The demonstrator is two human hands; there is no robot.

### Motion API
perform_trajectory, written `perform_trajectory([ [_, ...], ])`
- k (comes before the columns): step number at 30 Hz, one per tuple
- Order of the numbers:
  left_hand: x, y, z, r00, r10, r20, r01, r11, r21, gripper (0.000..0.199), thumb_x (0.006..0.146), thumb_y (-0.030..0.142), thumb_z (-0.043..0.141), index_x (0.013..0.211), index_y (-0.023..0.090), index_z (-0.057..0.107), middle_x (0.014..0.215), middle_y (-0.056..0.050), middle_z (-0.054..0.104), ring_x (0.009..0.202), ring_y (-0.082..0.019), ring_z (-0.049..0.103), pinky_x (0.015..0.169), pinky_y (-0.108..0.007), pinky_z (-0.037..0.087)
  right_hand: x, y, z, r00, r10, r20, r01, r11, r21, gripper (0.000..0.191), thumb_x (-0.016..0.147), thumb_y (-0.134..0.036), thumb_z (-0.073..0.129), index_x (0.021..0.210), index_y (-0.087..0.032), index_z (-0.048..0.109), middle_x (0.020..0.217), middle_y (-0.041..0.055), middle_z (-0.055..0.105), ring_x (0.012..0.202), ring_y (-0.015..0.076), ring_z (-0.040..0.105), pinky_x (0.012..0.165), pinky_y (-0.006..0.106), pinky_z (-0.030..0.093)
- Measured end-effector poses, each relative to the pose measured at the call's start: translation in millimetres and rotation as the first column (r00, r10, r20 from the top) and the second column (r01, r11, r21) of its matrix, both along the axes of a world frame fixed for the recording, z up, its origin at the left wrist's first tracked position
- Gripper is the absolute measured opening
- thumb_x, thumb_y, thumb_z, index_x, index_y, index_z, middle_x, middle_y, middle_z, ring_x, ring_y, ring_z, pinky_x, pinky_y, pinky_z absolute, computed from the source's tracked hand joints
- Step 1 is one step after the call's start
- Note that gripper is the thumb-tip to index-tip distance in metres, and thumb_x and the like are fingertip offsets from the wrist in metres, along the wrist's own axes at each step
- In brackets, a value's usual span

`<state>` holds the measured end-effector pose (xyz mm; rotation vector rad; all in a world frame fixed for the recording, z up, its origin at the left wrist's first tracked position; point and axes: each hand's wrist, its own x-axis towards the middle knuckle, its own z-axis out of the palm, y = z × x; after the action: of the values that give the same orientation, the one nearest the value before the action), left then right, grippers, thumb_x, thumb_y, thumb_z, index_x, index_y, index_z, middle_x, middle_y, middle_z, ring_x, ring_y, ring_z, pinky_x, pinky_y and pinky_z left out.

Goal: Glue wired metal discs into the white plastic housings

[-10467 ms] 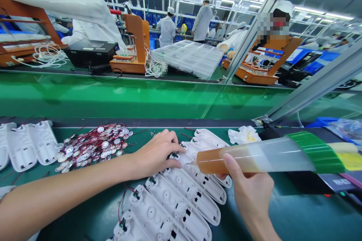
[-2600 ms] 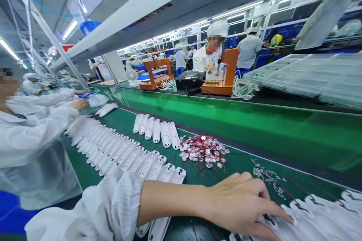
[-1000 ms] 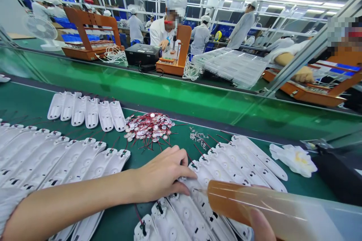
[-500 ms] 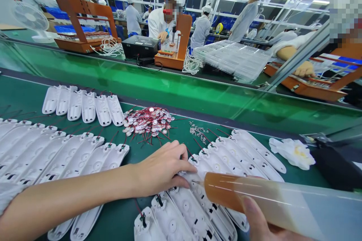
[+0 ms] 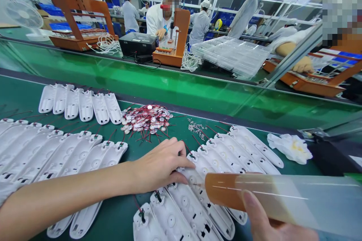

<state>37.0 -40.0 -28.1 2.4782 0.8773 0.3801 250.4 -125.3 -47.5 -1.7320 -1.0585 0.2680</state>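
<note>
My right hand (image 5: 264, 218) is wrapped around a large translucent glue syringe (image 5: 283, 197), amber towards its front end. Its thin nozzle points left, just over a white plastic shell (image 5: 195, 182) with round recesses inside. At the upper end of that shell is my left hand (image 5: 166, 163), thumb and forefinger closed on its edge; the exact grip is partly hidden by the fingers. More open white shells (image 5: 169, 218) lie side by side below, and another row of shells (image 5: 240, 148) slants away behind, with red wires at their tops.
A heap of small round discs with red wires (image 5: 148, 118) lies mid-table, beside tiny metal parts (image 5: 197, 128). White shells (image 5: 68, 154) fill the left, with a shorter row (image 5: 79, 103) behind. A crumpled tissue (image 5: 291, 147) sits right. Across the green divider (image 5: 135, 84), co-workers stand by orange fixtures (image 5: 172, 54).
The view has shifted slightly. The syringe nozzle stays over the same shell, and both hands keep nearly the same pose.
</note>
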Motion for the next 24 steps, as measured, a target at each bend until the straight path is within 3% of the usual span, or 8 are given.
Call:
perform_trajectory([
  [4, -0.5, -1.0, 0.4, 1.000, -0.001, -0.004, 0.001, 1.000, 0.004, 0.032, 0.075, 0.027, 0.070, 0.106, 0.024, 0.062, 0.088, -0.002, 0.048, 0.083, -0.015, 0.041, 0.071, -0.025, 0.030, -7.9, 2.4, 5.0, 1.000, 0.010, -0.004, -0.010, 1.000, 0.027, 0.072, 0.057, -0.069, 0.064, 0.097, -0.010, 0.057, 0.077, 0.0098, 0.062, 0.079, 0.0275, 0.060, 0.060, 0.035, 0.053],
  [8, -0.4, -1.2, 1.0, 1.000, -0.002, -0.007, 0.002, 1.000, 0.001, 0.032, 0.075, 0.026, 0.070, 0.106, 0.024, 0.062, 0.089, -0.002, 0.048, 0.083, -0.015, 0.041, 0.070, -0.025, 0.030, -13.2, 7.2, 8.0, 1.000, 0.014, -0.008, -0.014, 0.999, 0.046, 0.075, 0.054, -0.073, 0.063, 0.096, -0.010, 0.057, 0.077, 0.0115, 0.061, 0.082, 0.0294, 0.060, 0.062, 0.037, 0.053],
  [16, 0.4, -0.7, 0.3, 1.000, -0.004, 0.003, 0.004, 1.000, 0.012, 0.032, 0.075, 0.025, 0.071, 0.106, 0.024, 0.062, 0.088, -0.002, 0.048, 0.082, -0.015, 0.041, 0.070, -0.025, 0.031, -6.9, 14.4, 13.5, 0.996, -0.015, -0.090, 0.027, 0.991, 0.128, 0.056, 0.048, -0.058, 0.074, 0.076, -0.014, 0.053, 0.070, 0.0107, 0.059, 0.066, 0.0241, 0.060, 0.055, 0.033, 0.053],
  [24, 0.5, -1.3, -0.2, 1.000, 0.002, 0.000, -0.002, 1.000, -0.003, 0.032, 0.075, 0.025, 0.070, 0.106, 0.025, 0.062, 0.087, -0.002, 0.047, 0.082, -0.015, 0.041, 0.070, -0.026, 0.031, -4.6, 10.9, 4.0, 0.996, -0.061, -0.071, 0.072, 0.984, 0.161, 0.054, 0.046, -0.054, 0.077, 0.077, -0.014, 0.059, 0.076, 0.0088, 0.061, 0.065, 0.0186, 0.060, 0.059, 0.027, 0.053],
])
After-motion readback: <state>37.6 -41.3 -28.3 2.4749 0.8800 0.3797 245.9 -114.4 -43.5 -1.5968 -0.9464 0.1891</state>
